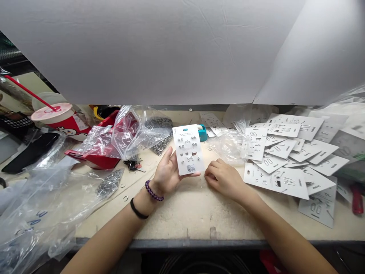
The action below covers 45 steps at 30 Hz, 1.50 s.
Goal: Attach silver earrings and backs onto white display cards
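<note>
Forearms point(114, 236) over the bench's front edge, one card raised

We note the left hand point(167, 171) holding a card of stud earrings point(188, 149) upright, thumb against its edge, its face angled toward the camera so the studs show; the right hand point(224, 179) rests empty just beside it, fingers loosely curled, not wide. Loose printed cards point(288, 182) spread at right of frame, within that hand's reach, while clear plastic bags point(125, 133) and a red tray point(94, 160) sit at left, apparently leaving the middle of the bench point(176, 217) free for handling
</note>
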Tool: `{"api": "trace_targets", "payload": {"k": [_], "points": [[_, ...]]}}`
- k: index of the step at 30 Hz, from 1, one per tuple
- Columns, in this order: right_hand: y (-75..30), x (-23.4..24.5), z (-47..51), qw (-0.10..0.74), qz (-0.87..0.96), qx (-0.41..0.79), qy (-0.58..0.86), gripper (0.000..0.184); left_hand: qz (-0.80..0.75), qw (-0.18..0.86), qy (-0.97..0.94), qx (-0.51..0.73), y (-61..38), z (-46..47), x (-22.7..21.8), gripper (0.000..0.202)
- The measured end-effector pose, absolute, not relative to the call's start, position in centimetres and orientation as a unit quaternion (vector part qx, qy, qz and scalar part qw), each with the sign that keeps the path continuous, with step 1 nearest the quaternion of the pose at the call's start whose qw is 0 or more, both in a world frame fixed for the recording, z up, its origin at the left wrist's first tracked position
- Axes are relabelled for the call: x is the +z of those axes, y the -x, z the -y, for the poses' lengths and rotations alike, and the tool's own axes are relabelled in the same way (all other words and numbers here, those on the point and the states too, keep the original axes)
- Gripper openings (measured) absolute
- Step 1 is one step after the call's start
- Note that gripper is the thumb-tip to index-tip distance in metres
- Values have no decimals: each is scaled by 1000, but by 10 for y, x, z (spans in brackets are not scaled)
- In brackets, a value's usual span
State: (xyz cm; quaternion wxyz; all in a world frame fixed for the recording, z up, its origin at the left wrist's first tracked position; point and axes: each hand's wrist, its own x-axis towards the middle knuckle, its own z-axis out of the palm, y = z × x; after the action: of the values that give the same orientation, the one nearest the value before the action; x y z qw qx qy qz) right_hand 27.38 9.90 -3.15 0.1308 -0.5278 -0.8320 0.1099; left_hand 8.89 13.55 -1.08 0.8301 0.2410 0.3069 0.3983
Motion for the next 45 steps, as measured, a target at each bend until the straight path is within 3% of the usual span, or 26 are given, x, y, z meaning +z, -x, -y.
{"api": "trace_targets", "payload": {"k": [5,10,13,21,28,31,35,40,45], "points": [[-276,-29,-99,187,792,147,563,9,-305,827,-252,400,-87,-135,-9,42],[-276,-24,-98,317,749,223,538,8,-209,871,-267,356,-83,-133,-13,48],[-274,-22,-96,352,737,250,520,8,-179,883,-271,339,-83,-132,-16,51],[-272,-23,-94,392,723,243,514,8,-197,872,-273,355,-82,-131,-19,49],[-272,-24,-94,372,730,218,530,10,-203,855,-302,369,-84,-129,-21,48],[-272,-21,-92,379,716,261,526,9,-237,828,-344,375,-87,-127,-22,43],[-268,-20,-87,363,718,338,488,19,-334,758,-414,377,-92,-126,-24,53],[-266,-25,-89,325,708,318,541,13,-456,615,-499,406,-94,-130,-26,32],[-271,-27,-96,415,562,521,490,17,-443,579,-539,422,-92,-131,-24,33]]}}
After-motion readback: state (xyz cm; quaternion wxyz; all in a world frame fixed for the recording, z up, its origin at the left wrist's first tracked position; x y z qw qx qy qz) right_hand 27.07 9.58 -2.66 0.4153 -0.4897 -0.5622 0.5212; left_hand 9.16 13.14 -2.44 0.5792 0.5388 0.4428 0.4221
